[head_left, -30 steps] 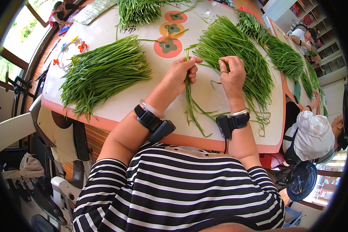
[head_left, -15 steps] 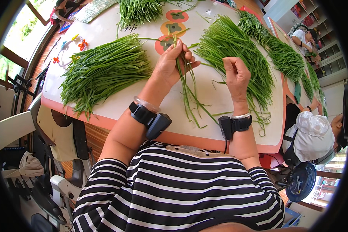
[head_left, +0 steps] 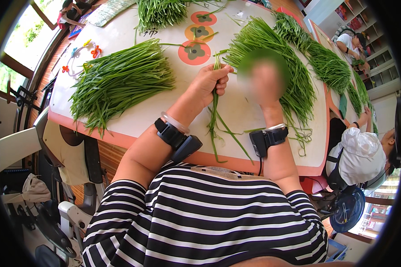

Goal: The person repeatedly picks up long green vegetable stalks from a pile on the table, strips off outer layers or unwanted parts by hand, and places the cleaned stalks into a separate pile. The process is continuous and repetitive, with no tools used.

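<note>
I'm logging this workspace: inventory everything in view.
table: one, white with coral rim, centre
left chive heap: one, green, table's left
right chive heap: one, green, table's right
other chive heaps: several, green, far side and right
persimmon prints: three, orange and amber, tabletop centre
flower-trimmed loop: one, multicoloured, table's left
people: at least three, mixed clothing, right and upper left
disc: one, blue, lower right
wrist devices: two, black, both wrists
left hand: one, bare, holding loose chive strands
right hand: one, blurred, right

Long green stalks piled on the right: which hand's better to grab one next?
Probably the right hand; it's nearer those long green stalks, though too blurred to tell if empty. The left hand holds a thin green bunch.
</note>
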A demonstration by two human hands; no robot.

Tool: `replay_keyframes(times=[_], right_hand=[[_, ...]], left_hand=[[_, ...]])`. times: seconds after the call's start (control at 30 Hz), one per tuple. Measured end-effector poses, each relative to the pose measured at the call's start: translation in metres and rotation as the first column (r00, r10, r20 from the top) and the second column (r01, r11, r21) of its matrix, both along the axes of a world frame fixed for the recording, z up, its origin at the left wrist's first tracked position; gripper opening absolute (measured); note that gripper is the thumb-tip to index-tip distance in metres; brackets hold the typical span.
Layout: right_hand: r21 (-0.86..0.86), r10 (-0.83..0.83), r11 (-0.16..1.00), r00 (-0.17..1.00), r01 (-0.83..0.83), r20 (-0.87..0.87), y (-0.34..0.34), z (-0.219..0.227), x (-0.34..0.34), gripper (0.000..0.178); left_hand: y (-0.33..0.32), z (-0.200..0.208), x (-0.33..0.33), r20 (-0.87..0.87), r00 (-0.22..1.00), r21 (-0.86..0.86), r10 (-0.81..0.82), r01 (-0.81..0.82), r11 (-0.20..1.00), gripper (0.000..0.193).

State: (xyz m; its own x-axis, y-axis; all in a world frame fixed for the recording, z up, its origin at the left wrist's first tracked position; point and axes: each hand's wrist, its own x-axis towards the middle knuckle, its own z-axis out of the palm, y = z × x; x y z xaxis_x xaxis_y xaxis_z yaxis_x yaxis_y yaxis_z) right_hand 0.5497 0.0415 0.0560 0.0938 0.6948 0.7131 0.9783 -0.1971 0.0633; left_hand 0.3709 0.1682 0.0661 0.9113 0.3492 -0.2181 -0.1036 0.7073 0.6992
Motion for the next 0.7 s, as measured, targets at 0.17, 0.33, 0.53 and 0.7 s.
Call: replay_keyframes(times=[0.17,0.33,0.53,0.7], right_hand=[[0.061,-0.008,0.998,1.0,0.009,-0.014,-0.002,0.006,-0.01,0.01],[-0.002,0.063,0.998,0.969,-0.065,-0.239,-0.006,0.019,-0.033,0.014],[0.02,0.198,0.977,0.861,-0.213,-0.468,0.0,0.032,-0.059,0.011],[-0.198,0.003,0.977,0.929,-0.082,-0.37,-0.007,0.029,-0.052,0.014]], left_hand=[[-0.002,0.0,0.001,-0.026,0.999,0.035,0.018,-0.017,0.999,0.014],[-0.009,0.003,0.003,-0.046,0.994,0.031,0.097,-0.096,0.995,0.018],[-0.008,-0.002,0.005,-0.004,0.993,0.049,0.119,-0.119,0.992,0.019],[0.0,-0.003,0.003,0.052,0.984,0.073,0.169,-0.173,0.982,0.017]])
